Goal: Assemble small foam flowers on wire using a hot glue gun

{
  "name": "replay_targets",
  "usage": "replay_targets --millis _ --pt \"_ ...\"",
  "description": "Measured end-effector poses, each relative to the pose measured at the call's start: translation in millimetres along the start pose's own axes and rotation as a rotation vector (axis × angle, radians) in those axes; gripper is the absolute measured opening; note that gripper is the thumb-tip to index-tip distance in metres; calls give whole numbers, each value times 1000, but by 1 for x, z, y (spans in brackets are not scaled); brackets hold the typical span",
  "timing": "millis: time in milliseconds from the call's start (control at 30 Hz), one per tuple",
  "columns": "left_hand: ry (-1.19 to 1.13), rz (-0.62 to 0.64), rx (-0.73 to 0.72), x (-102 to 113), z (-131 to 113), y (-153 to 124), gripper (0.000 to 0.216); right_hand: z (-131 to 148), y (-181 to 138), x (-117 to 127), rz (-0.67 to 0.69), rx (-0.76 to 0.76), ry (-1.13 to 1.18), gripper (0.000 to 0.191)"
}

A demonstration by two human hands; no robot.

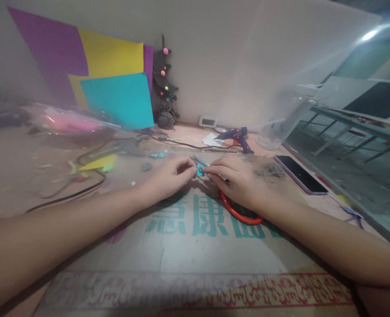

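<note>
A small turquoise cut-out piece (199, 170) with a little dark coil on its face is between my two hands above the middle of the board. My left hand (173, 176) pinches its left edge between thumb and fingertips. From the other side, the closed fingertips of my right hand (231, 175) press on the same piece. A pair of scissors with a red handle (243, 218) is beneath my right hand; the blades show partly behind the fingers. Whether that hand also holds the scissors I cannot tell.
A glue gun (237, 137) with a cord lies behind my hands, near a small white digital clock (208, 121). Coloured sheets (118, 101) and a decorated dark ornament (165, 88) lean on the wall. A phone (300, 174) lies right; a plastic bag (72, 123) with pink contents, left.
</note>
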State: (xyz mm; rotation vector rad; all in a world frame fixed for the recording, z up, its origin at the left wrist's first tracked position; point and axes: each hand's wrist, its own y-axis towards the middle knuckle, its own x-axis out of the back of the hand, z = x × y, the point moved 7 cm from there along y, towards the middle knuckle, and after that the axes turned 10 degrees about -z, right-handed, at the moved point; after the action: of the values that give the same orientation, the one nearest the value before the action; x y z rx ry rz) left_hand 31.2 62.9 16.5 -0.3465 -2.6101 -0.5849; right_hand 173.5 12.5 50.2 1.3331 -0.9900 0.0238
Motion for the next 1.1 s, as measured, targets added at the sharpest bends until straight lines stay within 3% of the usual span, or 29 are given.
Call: replay_targets --millis 200,367,667,833,1100 --pt "26 -9 -63 0 -9 -2 23 -21 5 2 69 -531 194 11" --pt "67 -25 -78 1 -11 -3 25 -26 -2 -11 187 -772 369 17" --pt "118 -15 -109 -1 -12 -6 24 -29 -17 -24 195 -916 536 22" --pt "119 18 -79 -3 -10 -7 22 -27 -14 -22 202 -867 466 23" --pt "168 19 -157 -5 -12 -9 24 -23 -13 -21 240 -833 395 16"
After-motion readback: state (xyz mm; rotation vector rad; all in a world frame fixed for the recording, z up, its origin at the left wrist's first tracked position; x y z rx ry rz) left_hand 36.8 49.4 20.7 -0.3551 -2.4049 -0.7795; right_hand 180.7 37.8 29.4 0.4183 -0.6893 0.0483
